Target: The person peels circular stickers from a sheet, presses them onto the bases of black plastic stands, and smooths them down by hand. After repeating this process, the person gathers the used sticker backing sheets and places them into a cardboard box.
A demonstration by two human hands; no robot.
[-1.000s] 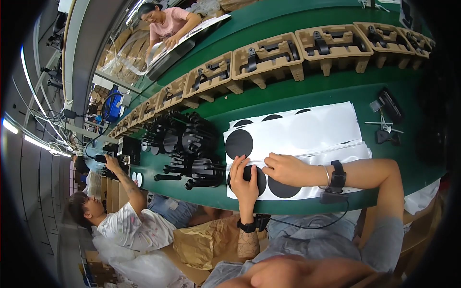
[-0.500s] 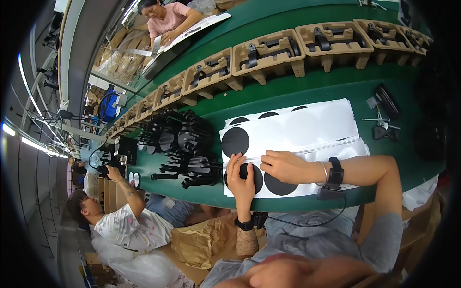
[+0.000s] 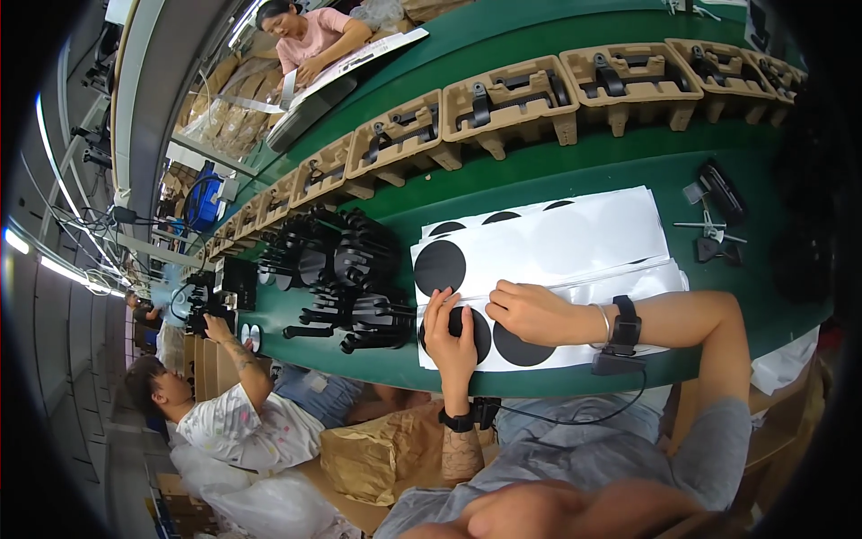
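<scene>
Head view: nearest me, my left hand lay flat, fingers loosely spread and holding nothing, with its fingertips on the black disc at the near-left end of the white sheets. My right hand rested just beside it at three o'clock, fingers curled down and pressing the top sheet; whether it pinched an edge I could not tell. The stack's long axis ran from nine to three o'clock across the green worktop, so the left hand was the nearer to that disc. At nine o'clock lay a heap of black plastic parts. Farther off, at twelve o'clock, stood a row of tan moulded trays.
</scene>
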